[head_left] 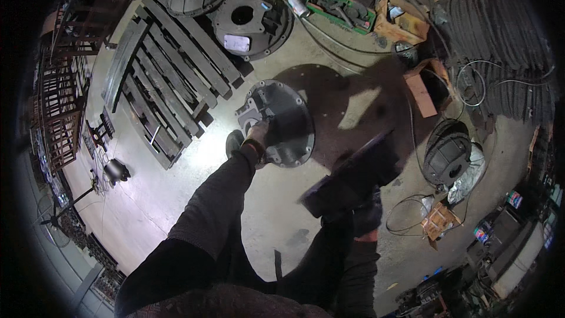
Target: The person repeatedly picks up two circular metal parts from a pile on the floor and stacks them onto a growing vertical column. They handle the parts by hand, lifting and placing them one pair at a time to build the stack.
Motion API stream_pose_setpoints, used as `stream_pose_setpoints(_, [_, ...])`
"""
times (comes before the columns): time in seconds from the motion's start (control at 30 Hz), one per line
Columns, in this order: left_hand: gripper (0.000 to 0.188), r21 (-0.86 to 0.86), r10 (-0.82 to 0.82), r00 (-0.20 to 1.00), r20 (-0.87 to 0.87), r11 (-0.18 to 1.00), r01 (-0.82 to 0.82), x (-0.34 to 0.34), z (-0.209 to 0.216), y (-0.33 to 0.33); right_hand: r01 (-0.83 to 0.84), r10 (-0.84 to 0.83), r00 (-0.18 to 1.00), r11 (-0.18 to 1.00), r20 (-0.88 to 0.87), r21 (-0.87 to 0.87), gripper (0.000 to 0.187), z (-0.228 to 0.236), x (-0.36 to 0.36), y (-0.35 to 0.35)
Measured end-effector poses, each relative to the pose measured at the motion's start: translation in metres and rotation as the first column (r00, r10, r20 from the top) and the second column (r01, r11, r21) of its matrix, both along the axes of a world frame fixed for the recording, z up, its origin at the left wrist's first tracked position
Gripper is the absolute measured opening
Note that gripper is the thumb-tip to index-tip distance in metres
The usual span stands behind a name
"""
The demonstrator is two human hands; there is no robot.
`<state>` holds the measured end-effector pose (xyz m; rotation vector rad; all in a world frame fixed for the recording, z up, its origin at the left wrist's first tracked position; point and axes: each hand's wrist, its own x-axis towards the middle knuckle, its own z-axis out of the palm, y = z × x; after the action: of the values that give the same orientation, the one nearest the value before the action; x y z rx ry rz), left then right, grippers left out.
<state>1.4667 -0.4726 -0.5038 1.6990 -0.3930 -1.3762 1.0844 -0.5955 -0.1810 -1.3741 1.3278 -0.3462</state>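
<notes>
A grey cast-metal bell housing (288, 112) with a round flange and bolt holes stands on the floor in front of me. My left hand (259, 133) is closed on its left side, the fingers curled at an opening in the casting. At the right, my right hand (368, 215) grips a dark, flat, rectangular piece (353, 178) held up at a slant. Shadow and blur hide what kind of thing it is, and most of those fingers cannot be made out. The piece is apart from the housing.
Grey slats (170, 65) lie at the far left beside two more bell housings (271, 32). A green tray (368, 22) of tools and an open cardboard box (419, 95) are at the far right. Another housing (444, 162) sits nearer on the right, among loose hoses.
</notes>
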Motion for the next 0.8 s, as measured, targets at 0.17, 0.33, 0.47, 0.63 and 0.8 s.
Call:
stream_pose_setpoints(0.17, [0.040,0.252,-0.557,0.558,0.615,0.809,0.530,0.002,-0.002,-0.027,0.285,-0.433,0.884,0.797,0.174,0.533,0.049,-0.125,0.050,0.047])
stream_pose_setpoints(0.33, [0.038,0.265,-0.499,0.713,0.493,0.866,0.424,-0.001,-0.048,-0.082,0.418,-0.832,0.538,0.400,0.132,0.816,0.046,-0.207,0.032,0.107])
stream_pose_setpoints(0.47, [0.037,0.193,-0.392,0.806,0.444,0.920,0.341,-0.007,-0.069,-0.106,0.495,-0.647,0.761,0.632,0.054,0.596,0.041,-0.211,0.046,0.128])
stream_pose_setpoints(0.63, [0.045,0.459,-0.700,0.517,0.493,0.714,0.529,-0.003,-0.060,-0.116,0.598,-0.912,0.410,0.255,-0.016,0.760,0.039,-0.187,0.072,0.089])
stream_pose_setpoints(0.8, [0.037,0.436,-0.624,0.621,0.474,0.779,0.450,-0.006,-0.067,-0.116,0.605,-0.924,0.370,0.319,0.098,0.729,0.038,-0.172,0.079,0.054])
